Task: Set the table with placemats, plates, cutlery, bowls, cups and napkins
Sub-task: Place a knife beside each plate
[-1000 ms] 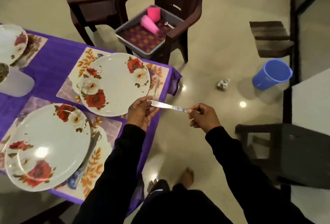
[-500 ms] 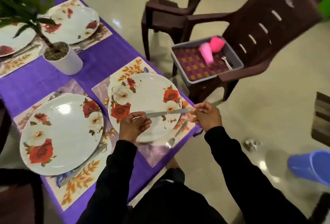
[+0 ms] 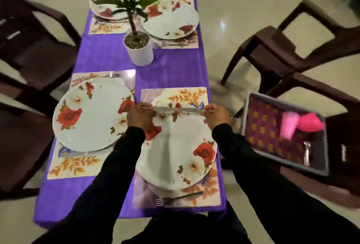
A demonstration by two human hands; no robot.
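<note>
Presently: fork lying on near placemat below plate. Beyond, knife held level above plate's far rim, left hand pinching one end, right hand the other. Judged light, stiff, smooth; handle the safer hold.

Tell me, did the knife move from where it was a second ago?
Yes. The knife, held at each end by the left hand and right hand, moved from beyond the table edge to above the near plate.
</note>
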